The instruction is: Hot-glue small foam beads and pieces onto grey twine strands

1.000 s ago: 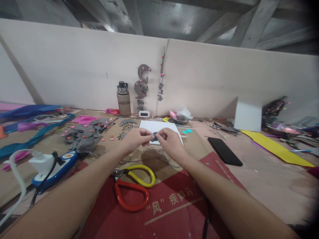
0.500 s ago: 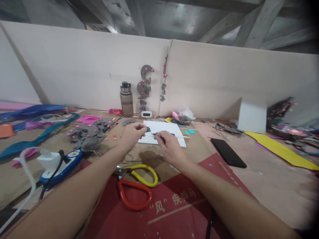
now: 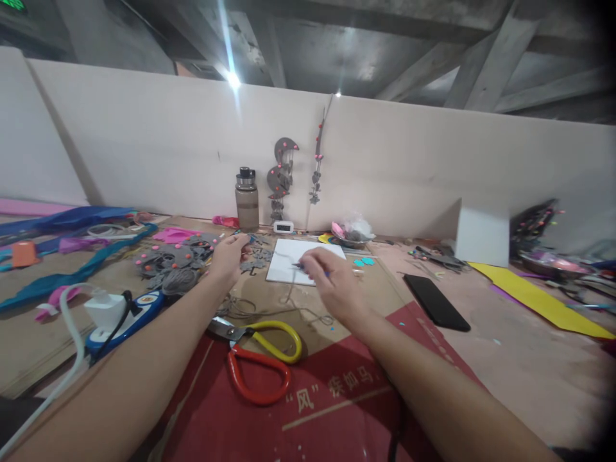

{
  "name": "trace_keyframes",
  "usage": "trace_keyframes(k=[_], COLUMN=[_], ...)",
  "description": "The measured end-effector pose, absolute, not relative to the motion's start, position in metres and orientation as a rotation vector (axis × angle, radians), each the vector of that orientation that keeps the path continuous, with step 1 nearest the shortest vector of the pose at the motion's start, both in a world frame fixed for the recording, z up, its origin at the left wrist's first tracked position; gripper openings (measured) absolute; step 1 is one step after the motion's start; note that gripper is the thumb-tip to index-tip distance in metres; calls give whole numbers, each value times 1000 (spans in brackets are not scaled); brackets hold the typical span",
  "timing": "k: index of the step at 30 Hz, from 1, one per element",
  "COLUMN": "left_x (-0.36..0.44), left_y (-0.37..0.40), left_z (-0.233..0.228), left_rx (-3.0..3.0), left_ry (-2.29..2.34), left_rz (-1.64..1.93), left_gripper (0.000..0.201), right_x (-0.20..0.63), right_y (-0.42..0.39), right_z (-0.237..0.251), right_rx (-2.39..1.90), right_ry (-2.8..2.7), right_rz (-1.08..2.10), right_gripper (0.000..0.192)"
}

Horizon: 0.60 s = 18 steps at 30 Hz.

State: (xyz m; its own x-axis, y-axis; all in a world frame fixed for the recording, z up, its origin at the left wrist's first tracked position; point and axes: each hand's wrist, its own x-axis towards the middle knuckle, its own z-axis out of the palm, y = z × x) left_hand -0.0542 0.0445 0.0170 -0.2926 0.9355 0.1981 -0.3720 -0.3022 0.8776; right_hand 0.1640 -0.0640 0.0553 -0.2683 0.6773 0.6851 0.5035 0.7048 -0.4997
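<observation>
My left hand (image 3: pixel 227 255) reaches left over the table toward a pile of grey felt cut-outs with pink dots (image 3: pixel 173 260), its fingertips pinched on a small teal piece (image 3: pixel 247 239). My right hand (image 3: pixel 332 281) is blurred and hovers over the near edge of a white sheet (image 3: pixel 289 253). It pinches a small dark blue piece (image 3: pixel 299 265), from which a thin thread hangs. Scissors with a yellow and a red handle (image 3: pixel 262 360) lie between my forearms on a red printed sheet (image 3: pixel 337 398).
A black phone (image 3: pixel 436 293) lies to the right. At the back wall stand a water bottle (image 3: pixel 246 200), hanging grey felt ornaments (image 3: pixel 282 173) and a white box (image 3: pixel 481 234). A blue power strip with a white charger (image 3: pixel 120 313) sits left. Yellow paper (image 3: pixel 539 292) lies far right.
My hands were together in front of me holding the small piece. They have come apart: the left has swung left toward the grey cut-outs, and the right has dropped lower over the white sheet.
</observation>
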Motion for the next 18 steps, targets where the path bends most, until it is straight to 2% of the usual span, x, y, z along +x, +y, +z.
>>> trace_keyframes(k=[5,12,18], left_x=[-42,-63,-60], left_y=[38,35,27], left_z=[19,48,59], left_rx=[976,838,841], left_ry=[930,661,562], left_rz=[1769,2017,2006], left_gripper=[24,18,19], right_x=[198,195,202], right_y=[-17,-10,-6], right_z=[37,26,15], right_rx=[-1515,-1439,-1707], right_ry=[-1790,-1920,-1822], right_rz=[66,263,-109], right_gripper=[12,19,25])
